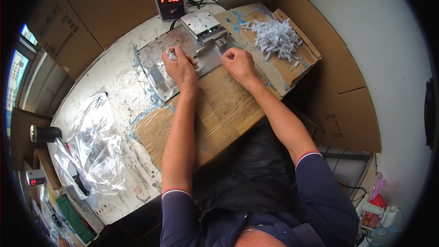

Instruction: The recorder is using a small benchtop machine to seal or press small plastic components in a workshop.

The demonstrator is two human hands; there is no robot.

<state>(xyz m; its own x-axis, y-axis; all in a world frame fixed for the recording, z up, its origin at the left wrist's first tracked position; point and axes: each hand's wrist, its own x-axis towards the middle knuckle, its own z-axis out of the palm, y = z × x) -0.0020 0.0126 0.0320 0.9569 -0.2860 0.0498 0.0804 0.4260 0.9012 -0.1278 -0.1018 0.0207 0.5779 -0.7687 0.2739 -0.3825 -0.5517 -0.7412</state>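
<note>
Holding: left hand [179, 66] pinches small white pieces [171, 55] at the metal plate [157, 68], left of the metal block [203, 25].
Handling: they look light, thin and easily crushed; best pinched at the ends.
Right hand [238, 62]: curled into a fist near the block; whether it holds anything I cannot tell.
Pose: both forearms stretch away over the cardboard [219, 105].
Far right: pile of white pieces [275, 37].

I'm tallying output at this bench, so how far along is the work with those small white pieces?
Done: a heap of small white pieces lies on the cardboard at the right. In hand: the left hand pinches a white piece by the metal fixture; the right hand is fisted beside it. Left: no unprocessed stock shows clearly.
</note>
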